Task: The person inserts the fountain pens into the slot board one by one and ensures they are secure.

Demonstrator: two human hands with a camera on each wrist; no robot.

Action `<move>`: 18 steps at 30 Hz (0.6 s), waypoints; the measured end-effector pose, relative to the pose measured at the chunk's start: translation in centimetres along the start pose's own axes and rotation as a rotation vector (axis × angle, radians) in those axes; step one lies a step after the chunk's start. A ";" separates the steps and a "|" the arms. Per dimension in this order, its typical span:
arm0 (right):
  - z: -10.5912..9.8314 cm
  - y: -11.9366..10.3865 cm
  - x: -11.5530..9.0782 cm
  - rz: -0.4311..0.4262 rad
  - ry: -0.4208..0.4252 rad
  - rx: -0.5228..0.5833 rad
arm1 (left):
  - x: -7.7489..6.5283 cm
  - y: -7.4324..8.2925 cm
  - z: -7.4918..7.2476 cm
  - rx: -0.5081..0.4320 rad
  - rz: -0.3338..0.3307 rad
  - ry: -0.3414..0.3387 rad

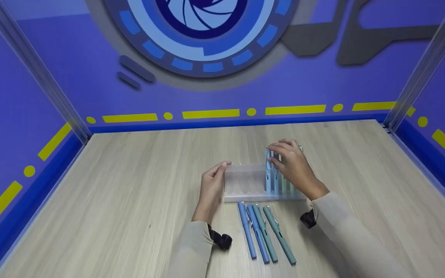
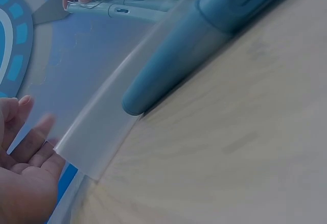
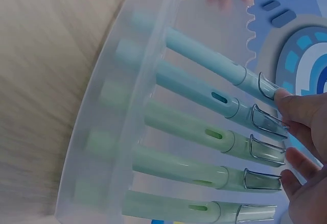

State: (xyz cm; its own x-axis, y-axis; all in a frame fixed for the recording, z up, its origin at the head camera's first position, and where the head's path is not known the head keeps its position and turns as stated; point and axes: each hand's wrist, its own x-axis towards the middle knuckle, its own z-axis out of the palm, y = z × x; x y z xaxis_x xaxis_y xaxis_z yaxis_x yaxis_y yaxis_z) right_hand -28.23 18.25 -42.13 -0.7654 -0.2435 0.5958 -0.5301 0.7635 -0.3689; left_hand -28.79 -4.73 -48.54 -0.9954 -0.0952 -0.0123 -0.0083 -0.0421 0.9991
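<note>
While your left hand (image 1: 211, 186) grips the rack (image 1: 244, 180), brace it. Right hand (image 1: 295, 164) pinches its leftmost pen (image 1: 268, 182); seat that straight imo.

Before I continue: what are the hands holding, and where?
The right hand pinches the leftmost upright pen by its clip end; the left hand holds the rack by its left edge.

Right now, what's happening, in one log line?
Left fingers: holding rack; right fingers: pinching light-blue pen in rack; four pens: on table
</note>
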 end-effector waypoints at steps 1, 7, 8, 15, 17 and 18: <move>0.0 0.0 0.0 0.001 0.001 -0.002 | 0.3 -0.4 0.0 -0.002 0.002 0.000; 0.2 0.3 0.1 0.022 -0.004 -0.012 | 0.4 -0.4 -0.1 -0.001 0.015 -0.007; 0.2 0.3 0.1 0.021 -0.002 -0.014 | 0.4 -0.4 -0.1 0.000 0.016 -0.010; 0.3 0.5 0.2 -0.012 0.027 -0.004 | 0.4 -0.5 -0.2 -0.004 0.015 -0.018; 0.2 0.4 0.1 -0.024 0.047 0.011 | 0.4 -0.6 -0.2 -0.006 0.012 -0.017; 0.1 0.4 0.1 -0.025 0.056 0.021 | 0.3 -0.6 -0.2 -0.006 0.010 -0.017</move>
State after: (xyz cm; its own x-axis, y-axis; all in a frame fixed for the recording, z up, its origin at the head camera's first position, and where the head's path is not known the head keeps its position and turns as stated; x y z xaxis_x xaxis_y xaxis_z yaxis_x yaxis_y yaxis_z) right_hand -28.54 18.46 -42.36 -0.7304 -0.2281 0.6438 -0.5568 0.7448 -0.3678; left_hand -29.12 -4.92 -49.13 -0.9969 -0.0783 -0.0014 0.0023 -0.0473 0.9989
